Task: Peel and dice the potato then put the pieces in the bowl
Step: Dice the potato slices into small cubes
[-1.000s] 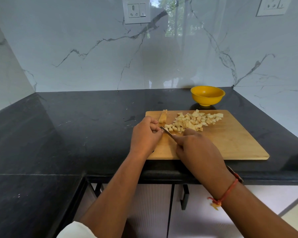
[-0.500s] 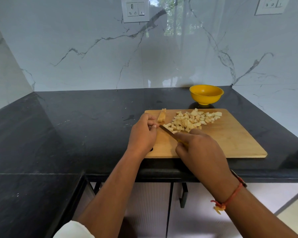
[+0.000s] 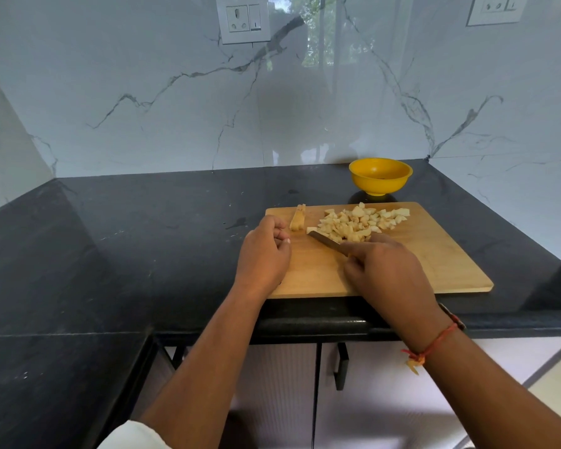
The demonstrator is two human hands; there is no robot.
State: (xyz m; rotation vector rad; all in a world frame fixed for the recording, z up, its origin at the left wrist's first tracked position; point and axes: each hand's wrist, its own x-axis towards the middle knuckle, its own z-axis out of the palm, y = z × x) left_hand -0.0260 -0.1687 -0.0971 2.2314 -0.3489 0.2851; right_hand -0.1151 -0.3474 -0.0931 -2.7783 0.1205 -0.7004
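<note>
A wooden cutting board [image 3: 434, 260] lies on the black counter. On its far half sits a heap of diced potato pieces [image 3: 357, 223]. A long uncut potato strip [image 3: 297, 217] lies at the board's far left corner. My right hand [image 3: 386, 270] grips a knife [image 3: 324, 240] whose blade points left, its tip touching the near edge of the heap. Just below the strip, my left hand [image 3: 264, 254] rests on the board's left edge with curled fingers that hold nothing. Behind the board stands a yellow bowl [image 3: 380, 176]; no potato shows in it.
The black counter [image 3: 127, 254] runs left and wraps around a corner toward me. White marble walls rise behind and to the right, with a socket [image 3: 243, 19] on the back wall. Cabinet doors with a dark handle [image 3: 340, 367] are below the counter edge.
My left hand has come away from the knife and the pieces and now sits apart at the board's left edge. The knife blade has swung right, against the heap.
</note>
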